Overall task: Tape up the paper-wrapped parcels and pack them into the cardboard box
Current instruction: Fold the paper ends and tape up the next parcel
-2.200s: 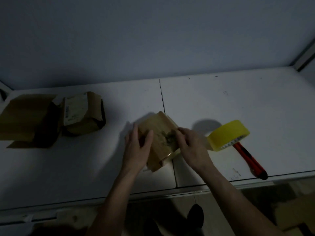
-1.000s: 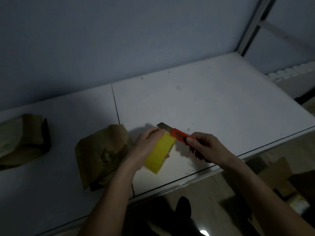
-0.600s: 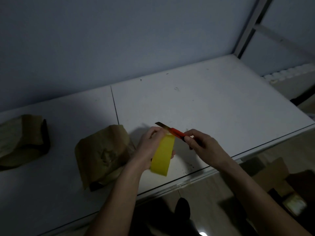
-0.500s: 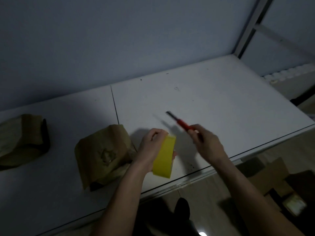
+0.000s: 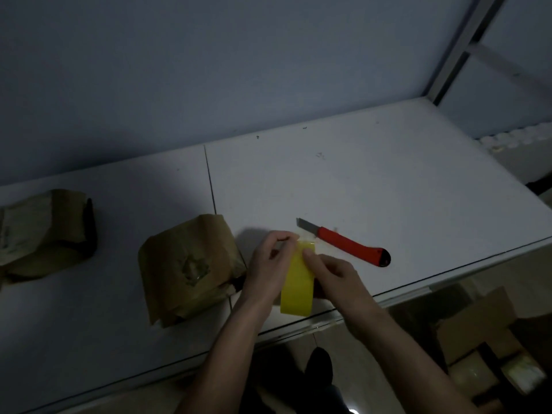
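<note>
Gripping the yellow tape roll (image 5: pixel 297 282), left hand (image 5: pixel 268 261) and right hand (image 5: pixel 334 273) both pinch it.

So I've got the tape roll (image 5: pixel 297 282) at the table's (image 5: pixel 388 180) front edge between my hands, knife (image 5: pixel 343 242) just behind it to the right, one parcel (image 5: pixel 188 267) left of it, another parcel (image 5: pixel 44 234) at the left edge.
</note>
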